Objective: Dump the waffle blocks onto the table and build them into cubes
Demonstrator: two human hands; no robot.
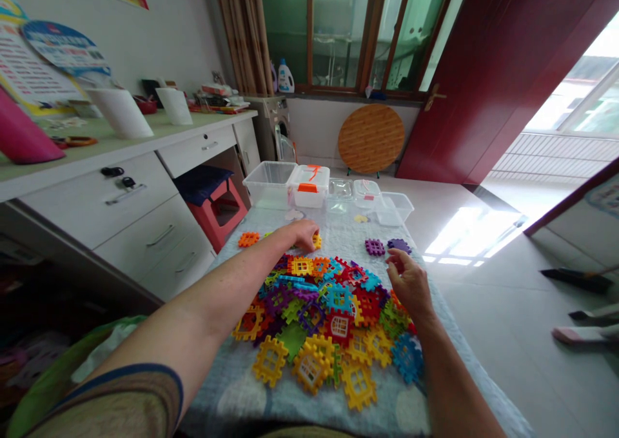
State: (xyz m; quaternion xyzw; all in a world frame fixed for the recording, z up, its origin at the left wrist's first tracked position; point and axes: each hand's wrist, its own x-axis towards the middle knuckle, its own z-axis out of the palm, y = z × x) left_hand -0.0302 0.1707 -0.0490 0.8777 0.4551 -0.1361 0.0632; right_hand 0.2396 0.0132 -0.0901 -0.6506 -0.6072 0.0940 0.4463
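Note:
My left hand [306, 235] reaches past the pile, its fingers closed around the edge of a yellow piece [316, 240]. My right hand [407, 277] hovers at the pile's right side with fingers apart, just below a dark purple stack [399, 246]. Beside that stack lies a purple piece [374, 247]. An orange piece [248, 239] rests at the far left, and a green one is partly hidden by my left arm. Between my arms spreads a heap of colourful interlocking plastic pieces [338, 297], with several yellow window-shaped ones [358, 383] at its near side.
Along the table's far edge stand a clear open bin [271, 186], a lidded box with orange clasps [310, 186] and smaller clear containers [394, 209]. A red stool [220, 209] and a white drawer desk [140, 206] are at the left.

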